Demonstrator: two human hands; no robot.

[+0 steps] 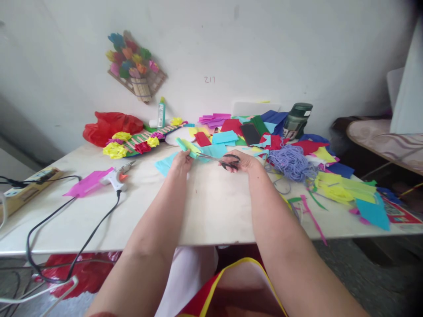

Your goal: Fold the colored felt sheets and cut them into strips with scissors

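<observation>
Head view: left hand pinches folded paper, right hand grips scissors.

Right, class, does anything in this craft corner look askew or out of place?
The flower plaque on the wall hangs tilted. A pink strip pokes over the table edge. The glue gun lies on its side, cord trailing off. The scissors in the right hand and green paper in the left look fine.
</observation>
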